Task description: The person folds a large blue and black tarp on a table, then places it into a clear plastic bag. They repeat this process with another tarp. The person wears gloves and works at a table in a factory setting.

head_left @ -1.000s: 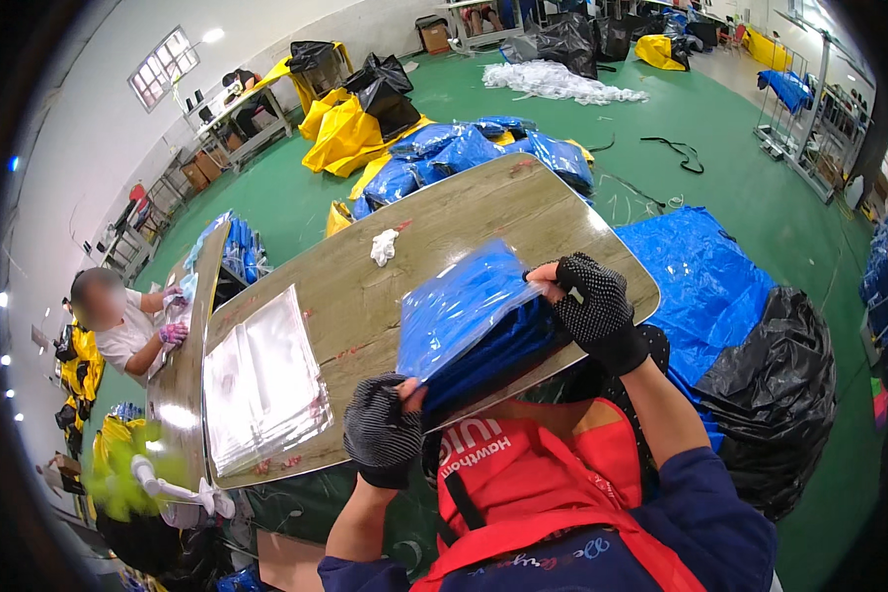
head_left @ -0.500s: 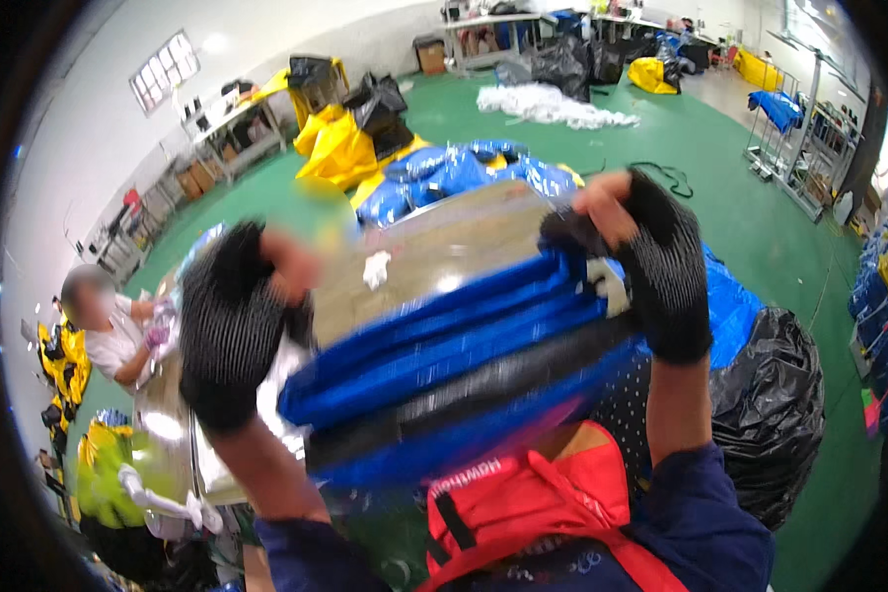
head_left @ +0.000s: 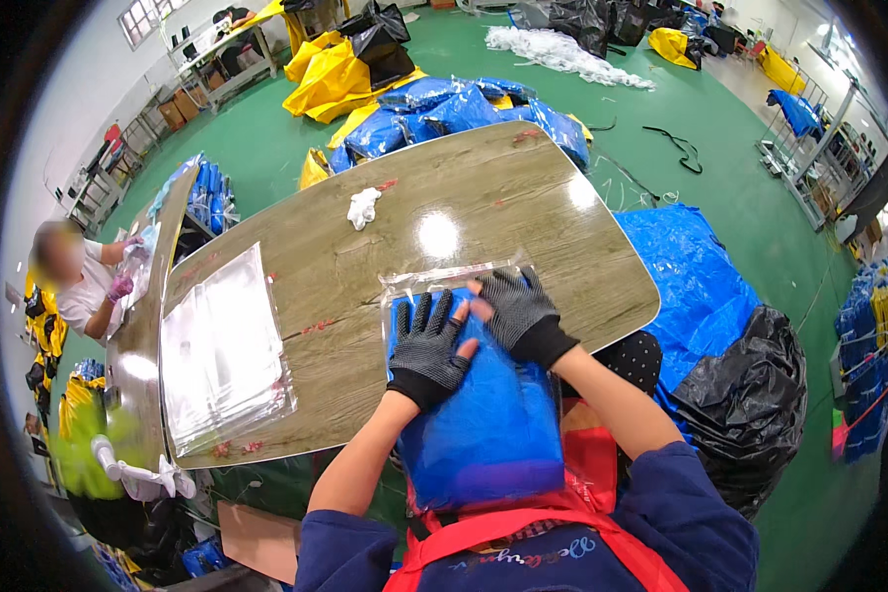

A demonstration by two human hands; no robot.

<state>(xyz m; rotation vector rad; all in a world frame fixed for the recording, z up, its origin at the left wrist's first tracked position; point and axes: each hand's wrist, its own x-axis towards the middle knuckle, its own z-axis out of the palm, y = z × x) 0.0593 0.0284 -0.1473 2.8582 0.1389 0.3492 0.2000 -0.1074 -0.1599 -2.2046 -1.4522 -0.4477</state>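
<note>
Lowered since the earlier frame onto near edge of wood-patterned counter [head_left: 503, 197], lower centre: clear-sleeved folded blue plastic bundle [head_left: 483, 424]. Under black-gloved left hand [head_left: 430, 351], fingers splayed, and black-gloved right hand [head_left: 523, 314], grasp unclear. Likely soft, slippery; hold by both sides.

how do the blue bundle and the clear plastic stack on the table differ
The blue bundle looks filled; the clear plastic stack looks flat and colourless. The left hand and right hand are on the blue bundle; neither touches the clear plastic stack. Both look shiny.
</note>
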